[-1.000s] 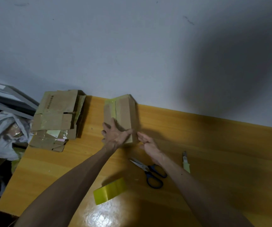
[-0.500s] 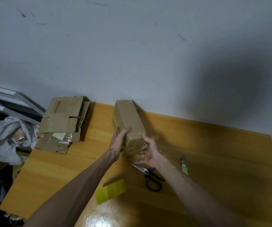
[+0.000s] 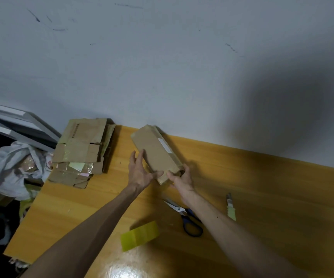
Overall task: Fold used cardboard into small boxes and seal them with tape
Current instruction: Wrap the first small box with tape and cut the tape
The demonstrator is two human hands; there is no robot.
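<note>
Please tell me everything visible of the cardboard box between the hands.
The cardboard box is long and brown, with a white label on top and glossy tape at its ends. It lies slanted over the table, far end toward the wall. The left hand touches its left side with straight fingers; the right hand grips its near end.

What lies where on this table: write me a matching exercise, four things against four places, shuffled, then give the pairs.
Things
1. cardboard box
2. flattened cardboard stack
3. tape roll
4. utility knife

Places
A. right of the scissors
B. between the left hand and the right hand
C. far left corner of the table
D. left of the scissors, nearest the camera

Pairs: 1-B; 2-C; 3-D; 4-A
</note>
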